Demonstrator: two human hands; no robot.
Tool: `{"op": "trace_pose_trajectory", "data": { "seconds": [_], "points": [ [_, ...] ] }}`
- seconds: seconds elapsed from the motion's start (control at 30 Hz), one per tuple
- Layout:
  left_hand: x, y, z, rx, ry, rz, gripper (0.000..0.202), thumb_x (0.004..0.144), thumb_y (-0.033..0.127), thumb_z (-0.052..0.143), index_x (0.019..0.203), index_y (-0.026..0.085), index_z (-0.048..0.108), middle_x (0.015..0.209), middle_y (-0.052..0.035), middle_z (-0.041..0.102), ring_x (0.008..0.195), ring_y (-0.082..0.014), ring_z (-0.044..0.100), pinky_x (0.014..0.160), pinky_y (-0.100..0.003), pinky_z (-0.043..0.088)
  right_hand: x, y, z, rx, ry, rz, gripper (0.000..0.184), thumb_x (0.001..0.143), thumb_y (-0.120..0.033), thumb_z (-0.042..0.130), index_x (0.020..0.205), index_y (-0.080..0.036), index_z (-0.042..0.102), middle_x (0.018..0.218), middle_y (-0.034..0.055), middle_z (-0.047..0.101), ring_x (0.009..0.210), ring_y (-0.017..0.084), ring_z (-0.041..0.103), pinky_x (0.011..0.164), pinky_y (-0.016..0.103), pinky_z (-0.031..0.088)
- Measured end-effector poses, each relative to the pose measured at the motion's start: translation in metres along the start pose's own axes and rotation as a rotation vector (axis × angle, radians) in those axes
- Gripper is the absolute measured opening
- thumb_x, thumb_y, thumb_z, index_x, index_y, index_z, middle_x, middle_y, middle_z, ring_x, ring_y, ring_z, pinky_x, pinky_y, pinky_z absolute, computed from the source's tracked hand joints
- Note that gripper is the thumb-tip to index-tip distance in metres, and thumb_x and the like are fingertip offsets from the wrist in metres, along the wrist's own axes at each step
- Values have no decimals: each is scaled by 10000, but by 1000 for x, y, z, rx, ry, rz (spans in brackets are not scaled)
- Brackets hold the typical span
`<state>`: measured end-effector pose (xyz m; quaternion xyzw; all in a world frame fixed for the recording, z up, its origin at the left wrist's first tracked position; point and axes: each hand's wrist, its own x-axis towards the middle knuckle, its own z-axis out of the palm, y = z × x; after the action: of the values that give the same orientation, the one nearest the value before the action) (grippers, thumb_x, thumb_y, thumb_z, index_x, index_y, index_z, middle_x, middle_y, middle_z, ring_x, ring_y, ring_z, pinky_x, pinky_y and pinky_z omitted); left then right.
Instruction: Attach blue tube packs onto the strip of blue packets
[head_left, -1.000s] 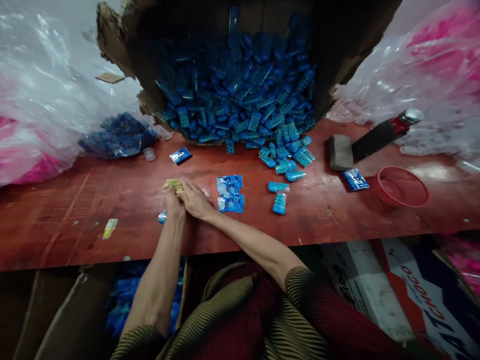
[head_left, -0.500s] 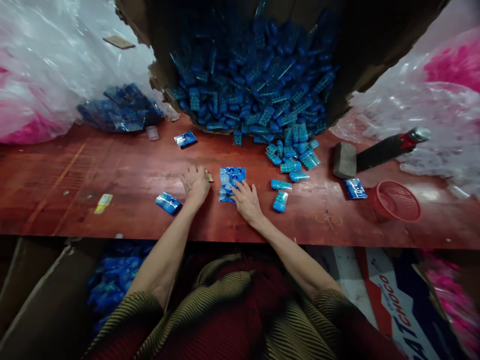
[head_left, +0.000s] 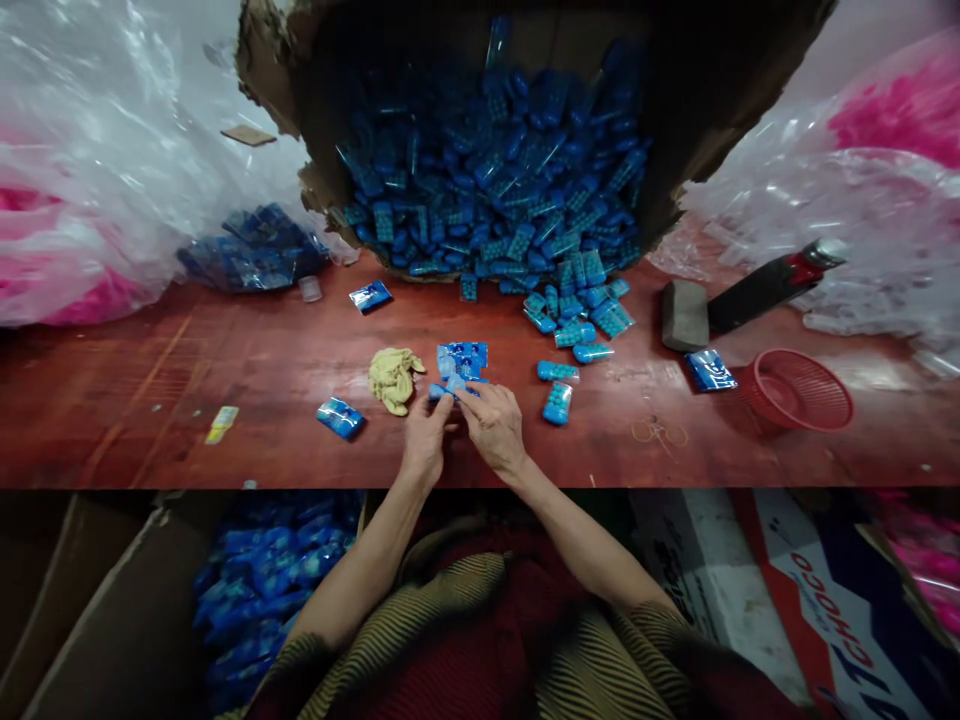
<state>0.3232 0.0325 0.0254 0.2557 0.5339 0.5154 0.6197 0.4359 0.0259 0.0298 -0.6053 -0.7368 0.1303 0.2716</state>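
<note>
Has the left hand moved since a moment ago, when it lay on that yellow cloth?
Yes. The left hand has come off the yellow cloth and shifted right, toward the table's near edge, meeting the right hand at the blue packets.

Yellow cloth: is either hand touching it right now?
No. The yellow cloth lies alone on the table, left of both hands, which meet at a blue packet.

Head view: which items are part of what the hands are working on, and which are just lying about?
In use:
left hand and right hand, both on the small blue plastic packet
stack of flat blue packets
torn cardboard box of blue pieces

Lying about:
crumpled yellow cloth
red mesh basket
black-handled hammer
</note>
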Motion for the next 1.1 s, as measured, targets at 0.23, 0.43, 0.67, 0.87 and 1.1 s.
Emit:
{"op": "trace_pose_trajectory", "data": {
  "seconds": [0.23, 0.43, 0.67, 0.87, 1.1],
  "points": [
    [-1, 4, -4, -151, -28, -44, 394, 538, 370, 786, 780, 167, 550, 687, 33, 635, 594, -108, 605, 568, -224, 452, 5, 6, 3, 742, -64, 325, 465, 771, -330, 599, 1202, -160, 562, 1083, 86, 634, 857, 160, 608, 759, 270, 484],
    [-3, 3, -2, -159, -70, -16, 437, 512, 372, 807, 797, 155, 555, 687, 22, 647, 569, -114, 611, 546, -224, 454, 13, 5, 5, 1105, -89, 469, 194, 707, -352, 605, 665, -166, 636, 577, -41, 559, 555, 90, 497, 580, 218, 418],
    [-2, -3, -5, 0, 121, 108, 355, 548, 356, 781, 749, 133, 592, 644, 35, 622, 533, -76, 557, 566, -212, 456, 5, 3, 2, 837, 63, 278, 187, 781, -317, 563, 795, -183, 693, 815, 32, 639, 774, 150, 588, 753, 278, 454],
    [-8, 1, -7, -115, 20, -2, 438, 519, 356, 796, 842, 148, 585, 632, 27, 628, 489, -91, 569, 491, -198, 426, 3, 2, 2, 756, 86, 263, 219, 836, -330, 495, 750, -176, 625, 715, -3, 604, 691, 128, 546, 680, 240, 423],
    [-8, -4, 1, -133, 21, 40, 351, 500, 278, 800, 775, 115, 655, 662, -4, 668, 532, -93, 575, 522, -202, 456, 1, 8, 16, 918, 8, 390, 247, 786, -401, 539, 715, -171, 592, 628, -37, 549, 586, 105, 477, 576, 219, 387]
  ]
}}
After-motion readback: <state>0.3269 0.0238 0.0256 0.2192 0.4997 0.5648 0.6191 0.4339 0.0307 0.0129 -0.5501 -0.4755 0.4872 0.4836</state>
